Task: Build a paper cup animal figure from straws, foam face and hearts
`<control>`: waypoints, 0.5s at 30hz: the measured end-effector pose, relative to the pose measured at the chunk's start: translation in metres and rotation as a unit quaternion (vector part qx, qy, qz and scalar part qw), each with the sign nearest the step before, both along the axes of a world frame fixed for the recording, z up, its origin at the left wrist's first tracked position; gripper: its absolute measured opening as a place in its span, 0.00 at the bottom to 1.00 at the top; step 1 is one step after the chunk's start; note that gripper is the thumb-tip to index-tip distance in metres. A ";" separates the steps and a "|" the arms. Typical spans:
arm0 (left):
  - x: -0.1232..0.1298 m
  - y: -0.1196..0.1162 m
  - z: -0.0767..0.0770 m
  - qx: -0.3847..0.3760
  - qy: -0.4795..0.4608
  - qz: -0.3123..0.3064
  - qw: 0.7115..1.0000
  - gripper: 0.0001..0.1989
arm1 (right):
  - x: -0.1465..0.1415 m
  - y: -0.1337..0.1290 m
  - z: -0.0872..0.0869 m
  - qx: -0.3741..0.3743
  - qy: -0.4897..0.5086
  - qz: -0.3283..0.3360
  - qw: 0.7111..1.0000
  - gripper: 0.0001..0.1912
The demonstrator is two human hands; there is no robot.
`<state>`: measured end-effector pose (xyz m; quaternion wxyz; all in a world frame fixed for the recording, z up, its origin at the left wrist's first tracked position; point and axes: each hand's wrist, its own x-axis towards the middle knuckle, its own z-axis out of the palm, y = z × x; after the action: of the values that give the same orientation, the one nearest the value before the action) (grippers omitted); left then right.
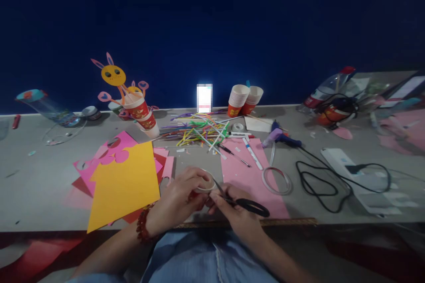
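Observation:
Both hands meet low in the middle of the view, over the table's front edge. My left hand (184,192), with a red bead bracelet at the wrist, has its fingers wrapped round a paper cup (205,185), whose pale rim faces up. Black-handled scissors (251,207) are in my right hand (234,205); their blades point up and left beside the cup rim. The right fingertips touch the cup's near side. Orange paper (128,185) lies left of the hands, and a pink sheet (245,159) lies behind and right of them.
Colourful pipe cleaners (199,131) lie in a pile behind the hands. Stacked cups (238,99) and a lit phone (204,98) stand at the back. Decorated cups (137,108) are at left. A glue gun (287,139), cable and power strip (345,177) lie right.

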<state>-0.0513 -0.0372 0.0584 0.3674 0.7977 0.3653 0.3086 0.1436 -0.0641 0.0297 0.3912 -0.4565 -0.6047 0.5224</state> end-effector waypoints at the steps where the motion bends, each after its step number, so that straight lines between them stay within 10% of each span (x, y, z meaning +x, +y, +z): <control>1: -0.001 0.000 0.000 -0.016 -0.008 0.002 1.000 0.05 | -0.001 -0.001 0.000 -0.017 0.012 -0.007 1.000 0.13; 15: -0.006 0.003 -0.001 -0.089 -0.072 -0.015 0.993 0.07 | -0.006 -0.002 0.014 0.031 0.021 -0.032 0.999 0.11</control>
<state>-0.0578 -0.0338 0.0570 0.4672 0.7430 0.3518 0.3255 0.1378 -0.0664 0.0441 0.4343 -0.4522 -0.5975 0.4998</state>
